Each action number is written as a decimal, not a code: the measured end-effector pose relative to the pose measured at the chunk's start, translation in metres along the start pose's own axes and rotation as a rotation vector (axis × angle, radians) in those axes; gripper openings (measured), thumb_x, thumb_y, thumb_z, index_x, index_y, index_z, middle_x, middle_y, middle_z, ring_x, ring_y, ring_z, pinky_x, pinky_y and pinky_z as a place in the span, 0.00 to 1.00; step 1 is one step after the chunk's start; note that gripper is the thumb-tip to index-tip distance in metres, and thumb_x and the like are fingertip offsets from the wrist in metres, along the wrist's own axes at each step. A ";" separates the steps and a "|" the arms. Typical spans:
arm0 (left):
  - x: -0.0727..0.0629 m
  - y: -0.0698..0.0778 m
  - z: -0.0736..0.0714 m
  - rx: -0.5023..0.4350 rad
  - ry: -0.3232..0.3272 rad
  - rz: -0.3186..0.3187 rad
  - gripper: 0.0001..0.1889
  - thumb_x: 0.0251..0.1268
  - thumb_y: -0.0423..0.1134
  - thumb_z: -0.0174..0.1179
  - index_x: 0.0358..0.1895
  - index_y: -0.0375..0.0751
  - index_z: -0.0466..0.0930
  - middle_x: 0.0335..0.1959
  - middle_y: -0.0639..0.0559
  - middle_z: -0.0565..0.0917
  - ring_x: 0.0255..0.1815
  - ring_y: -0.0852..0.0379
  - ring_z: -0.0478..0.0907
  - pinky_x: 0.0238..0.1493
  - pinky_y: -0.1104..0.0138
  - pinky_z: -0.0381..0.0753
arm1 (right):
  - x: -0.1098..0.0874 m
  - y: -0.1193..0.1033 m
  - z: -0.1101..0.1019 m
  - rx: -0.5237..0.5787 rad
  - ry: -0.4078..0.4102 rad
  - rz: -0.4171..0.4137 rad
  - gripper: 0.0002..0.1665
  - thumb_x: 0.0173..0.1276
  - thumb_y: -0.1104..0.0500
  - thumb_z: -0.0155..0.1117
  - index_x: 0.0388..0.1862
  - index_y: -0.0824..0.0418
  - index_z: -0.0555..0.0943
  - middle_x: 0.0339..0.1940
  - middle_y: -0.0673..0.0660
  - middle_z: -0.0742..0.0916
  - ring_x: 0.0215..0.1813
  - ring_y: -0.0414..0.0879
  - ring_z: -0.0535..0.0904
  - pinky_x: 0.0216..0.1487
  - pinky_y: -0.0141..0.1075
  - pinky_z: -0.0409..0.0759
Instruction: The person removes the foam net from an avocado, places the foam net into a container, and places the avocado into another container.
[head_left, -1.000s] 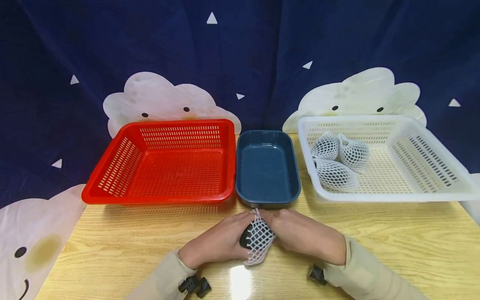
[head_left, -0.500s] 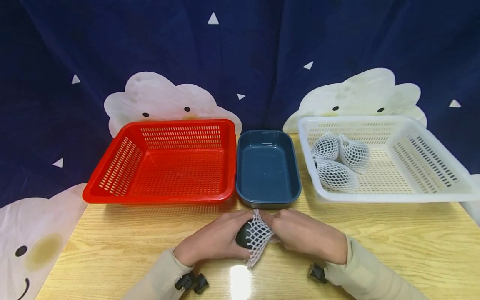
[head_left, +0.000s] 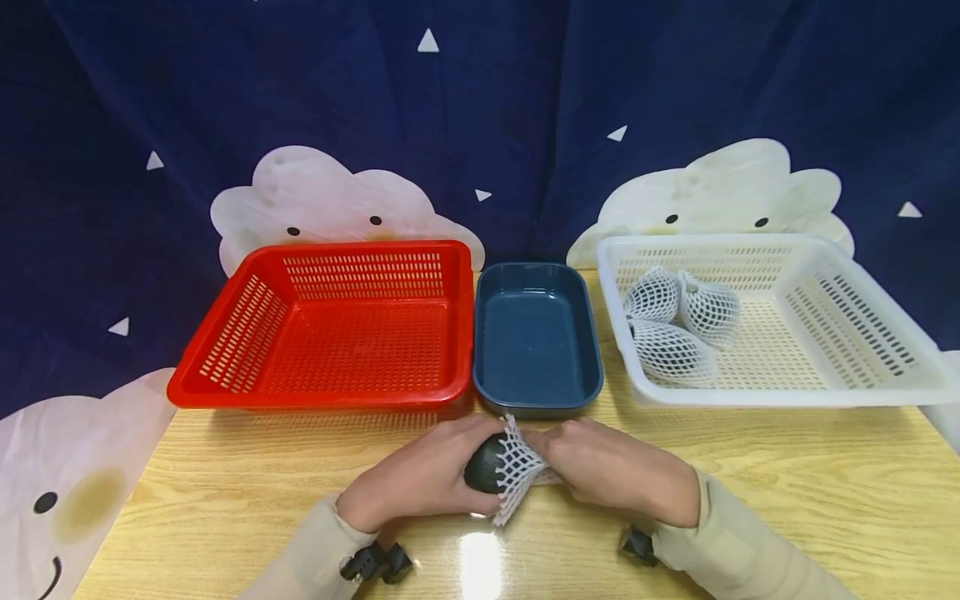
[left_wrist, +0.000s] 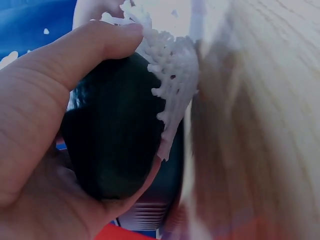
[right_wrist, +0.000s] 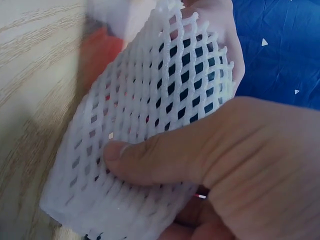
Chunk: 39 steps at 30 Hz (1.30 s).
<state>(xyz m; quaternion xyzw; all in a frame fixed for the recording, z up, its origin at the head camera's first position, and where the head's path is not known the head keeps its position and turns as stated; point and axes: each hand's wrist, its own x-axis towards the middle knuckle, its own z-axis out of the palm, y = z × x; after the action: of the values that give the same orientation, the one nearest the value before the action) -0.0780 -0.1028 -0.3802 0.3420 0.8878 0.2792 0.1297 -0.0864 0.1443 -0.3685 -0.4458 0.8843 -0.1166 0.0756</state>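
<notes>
A smooth, dark green oval fruit [head_left: 486,463] sits in my left hand [head_left: 420,472], gripped between thumb and fingers just above the table. One end of it is bare in the left wrist view. A white foam net sleeve [right_wrist: 125,125] covers its other end, the sleeve's open edge flaring around the fruit. My right hand [head_left: 611,467] pinches the sleeve, thumb flat on the mesh in the right wrist view, its other fingers mostly hidden. Toward the closed side, the sleeve looks slack and flattened.
Behind the hands stand a red basket [head_left: 315,400], a dark blue tray [head_left: 536,408] and a white basket [head_left: 795,396]. Three net-sleeved items [head_left: 675,350] lie at the white basket's left end. The wooden table [head_left: 225,483] extends on both sides.
My left hand has moved slightly left with the fruit. More dark green skin shows outside the sleeve than before, while the right hand stays nearly in place holding the mesh.
</notes>
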 end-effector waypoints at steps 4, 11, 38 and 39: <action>-0.002 0.002 -0.004 0.030 0.018 0.004 0.35 0.56 0.50 0.75 0.68 0.49 0.75 0.59 0.58 0.82 0.52 0.64 0.78 0.53 0.71 0.81 | 0.000 -0.001 -0.001 0.033 -0.022 0.012 0.22 0.55 0.73 0.70 0.44 0.51 0.81 0.33 0.47 0.89 0.33 0.36 0.83 0.32 0.30 0.81; -0.005 0.005 -0.011 0.028 0.030 0.006 0.34 0.57 0.53 0.75 0.66 0.52 0.75 0.57 0.59 0.82 0.52 0.64 0.78 0.53 0.70 0.83 | -0.001 0.000 0.000 0.035 -0.017 -0.010 0.21 0.54 0.73 0.69 0.39 0.50 0.80 0.33 0.47 0.90 0.34 0.37 0.85 0.32 0.30 0.81; -0.017 0.013 -0.029 -0.004 0.118 -0.028 0.35 0.56 0.56 0.75 0.67 0.57 0.74 0.58 0.62 0.82 0.52 0.65 0.80 0.53 0.66 0.85 | 0.000 -0.001 0.001 -0.005 -0.028 -0.014 0.18 0.60 0.71 0.69 0.39 0.49 0.77 0.28 0.45 0.86 0.31 0.36 0.82 0.30 0.31 0.78; -0.017 0.014 -0.030 -0.009 0.129 -0.026 0.35 0.55 0.56 0.76 0.67 0.58 0.75 0.57 0.62 0.82 0.52 0.65 0.80 0.53 0.65 0.85 | 0.000 -0.002 0.001 -0.007 -0.029 -0.013 0.18 0.60 0.71 0.69 0.39 0.49 0.77 0.28 0.45 0.86 0.30 0.36 0.82 0.29 0.31 0.77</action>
<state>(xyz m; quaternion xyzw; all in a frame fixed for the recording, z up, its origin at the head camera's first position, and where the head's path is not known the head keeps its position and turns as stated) -0.0709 -0.1183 -0.3474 0.3112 0.8974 0.3031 0.0772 -0.0848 0.1437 -0.3689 -0.4535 0.8806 -0.1075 0.0860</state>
